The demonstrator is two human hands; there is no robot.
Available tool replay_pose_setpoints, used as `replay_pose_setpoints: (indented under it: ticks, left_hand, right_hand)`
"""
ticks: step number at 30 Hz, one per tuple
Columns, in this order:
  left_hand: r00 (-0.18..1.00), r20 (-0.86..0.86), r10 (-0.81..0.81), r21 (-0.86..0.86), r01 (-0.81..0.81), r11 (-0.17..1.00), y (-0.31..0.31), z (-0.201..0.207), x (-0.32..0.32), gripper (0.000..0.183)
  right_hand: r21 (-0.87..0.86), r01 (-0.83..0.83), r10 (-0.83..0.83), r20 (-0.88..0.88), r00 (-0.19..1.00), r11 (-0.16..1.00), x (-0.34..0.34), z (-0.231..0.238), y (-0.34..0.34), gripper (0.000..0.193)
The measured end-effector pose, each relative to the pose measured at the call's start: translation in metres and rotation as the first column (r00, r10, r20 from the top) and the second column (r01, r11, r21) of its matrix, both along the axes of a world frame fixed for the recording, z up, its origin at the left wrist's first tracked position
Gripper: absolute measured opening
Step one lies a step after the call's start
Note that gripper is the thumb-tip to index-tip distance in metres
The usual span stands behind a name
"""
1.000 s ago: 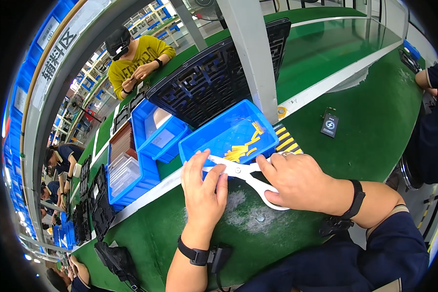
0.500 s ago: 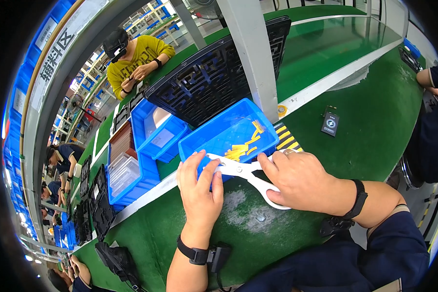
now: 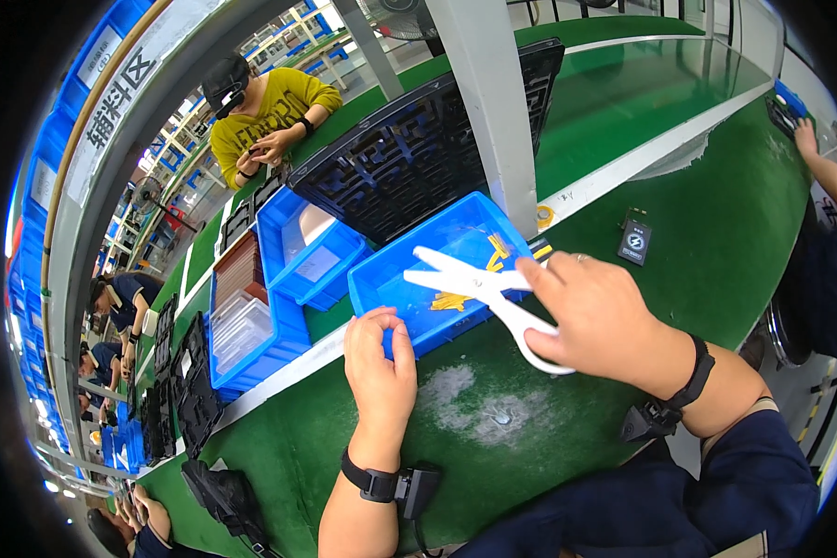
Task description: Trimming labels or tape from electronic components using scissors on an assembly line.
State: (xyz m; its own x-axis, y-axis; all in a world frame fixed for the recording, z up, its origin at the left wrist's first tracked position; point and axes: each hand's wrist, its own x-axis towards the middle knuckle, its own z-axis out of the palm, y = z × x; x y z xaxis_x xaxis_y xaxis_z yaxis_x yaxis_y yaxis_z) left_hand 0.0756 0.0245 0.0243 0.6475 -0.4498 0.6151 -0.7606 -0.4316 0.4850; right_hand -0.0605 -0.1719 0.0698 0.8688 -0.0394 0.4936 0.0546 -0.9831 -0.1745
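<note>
A pair of white scissors (image 3: 479, 283) is in my right hand (image 3: 604, 312), its blades spread apart and pointing left over the blue bin (image 3: 361, 296). Several short yellow strips (image 3: 450, 302) lie inside that bin, on its floor. My left hand (image 3: 379, 361) is just beside the bin's near left corner, apart from the blades. Its fingers are curled and pressed together; whatever they hold, if anything, is hidden.
A grey post (image 3: 498, 112) and a black slotted tray (image 3: 391, 149) rise behind the bin. More blue bins (image 3: 284, 349) stand left. A small black device (image 3: 633, 240) lies right. A black bag (image 3: 225, 502) is lower left. A co-worker in yellow (image 3: 279, 107) sits opposite.
My left hand has drawn back from the scissors and its spread fingers have curled together. The scissors have swung up a little, their blades opened wider.
</note>
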Motion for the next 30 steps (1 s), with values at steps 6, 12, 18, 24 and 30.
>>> replay_pose_setpoints:
  ticks: [6,12,18,24,30]
  left_hand:
    - [1.000,-0.004,-0.025,-0.025,0.024,0.999,-0.002,-0.008,0.002,0.003]
    - [0.999,-0.019,-0.035,-0.024,0.034,0.999,0.001,-0.008,0.001,0.004]
    - [0.998,-0.020,-0.054,-0.053,0.053,0.997,0.001,-0.010,0.001,0.005]
    - [0.998,-0.013,-0.054,-0.059,0.053,0.997,0.000,-0.009,0.000,0.005]
    - [1.000,0.023,0.002,-0.047,-0.001,0.999,0.004,-0.012,0.001,0.004]
  right_hand:
    - [0.099,0.070,-0.083,0.132,0.988,0.993,0.026,-0.013,-0.021,0.048]
    - [0.110,0.020,-0.033,0.112,0.993,0.994,0.029,-0.014,-0.019,0.041]
    - [0.067,-0.111,0.081,0.341,0.936,0.992,0.022,-0.011,-0.012,0.037]
    - [0.312,-0.373,0.241,0.389,0.889,0.874,0.002,0.005,-0.003,0.038]
    - [0.769,-0.637,0.445,0.587,0.676,-0.049,-0.028,0.066,-0.004,0.051]
